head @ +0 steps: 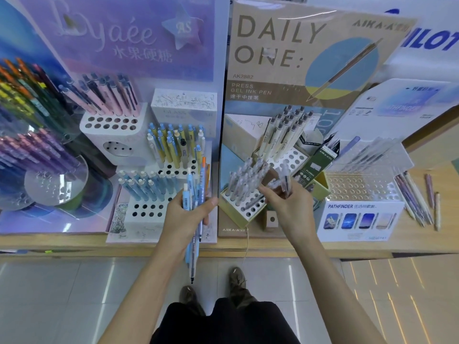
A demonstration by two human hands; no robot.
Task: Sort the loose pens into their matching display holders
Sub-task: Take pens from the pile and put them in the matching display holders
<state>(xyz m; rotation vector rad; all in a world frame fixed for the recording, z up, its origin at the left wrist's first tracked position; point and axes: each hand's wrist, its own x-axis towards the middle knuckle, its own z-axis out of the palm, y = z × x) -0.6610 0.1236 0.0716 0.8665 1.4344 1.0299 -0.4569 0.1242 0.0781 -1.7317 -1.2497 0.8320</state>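
The left hand [185, 214] gripped a bundle of pens [193, 194] upright, fingers and thumb curled round the barrels; most were pale blue with white ends, one had an orange top, and their tips hung down past the counter edge. The right hand [285, 202] had its fingers curled round a few clear pens [286, 178], frosted and see-through, held just over the front holder [238, 209]; a grey pen [253, 201] slanted from its fingertips across that holder's open holes, and I could not tell whether it sat in one. The front holder was a white perforated block in a yellow-edged box, its back rows filled with more frosted pens [244, 177]; behind it cream pens [283, 135] with grey tops stood in a second block. Further left, light blue pens [140, 186] and yellow pens [173, 145] with blue tops filled a stepped white holder [146, 211]; pink pens [109, 95] stood further back. At far right loose pens [417, 199] lay on the wooden counter [273, 247] beside a clear acrylic rack [360, 187] on a Pathfinder box [360, 219]; a tan "DAILY ONE" board [285, 50] and a lilac board [124, 38] backed the displays; grey floor tiles [62, 294] and the person's shoes [237, 276] showed below.
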